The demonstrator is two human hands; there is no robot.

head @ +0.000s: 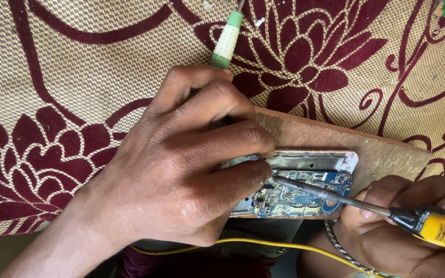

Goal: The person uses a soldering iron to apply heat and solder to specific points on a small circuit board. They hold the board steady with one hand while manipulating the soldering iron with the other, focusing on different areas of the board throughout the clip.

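Covering most of the opened phone, the left hand hides the device's left half, so only the right part of its blue circuit board and a strip of pale frame along the top show. The hand lies palm down, fingers bent and pressed onto the phone, holding it flat. A green and white tool handle sticks out from behind the knuckles toward the top edge of the view, where it is cut off; how the fingers grip it cannot be told.

The right hand enters at the lower right corner, partly cut off by the frame, fingers closed around the yellow and black handle of a soldering iron. Its dark metal tip rests on the circuit board just beside the left fingertips. A thin yellow cord runs along below both hands, and a silver bracelet circles the right wrist.

The phone lies on a bare wooden board, near its lower edge, with the board's right end free. The board sits on a woven mat, tan with large maroon flower and vine patterns. At the mat's top right corner some small greenish bits are too blurred and cropped to make out. Nothing of the room beyond shows.
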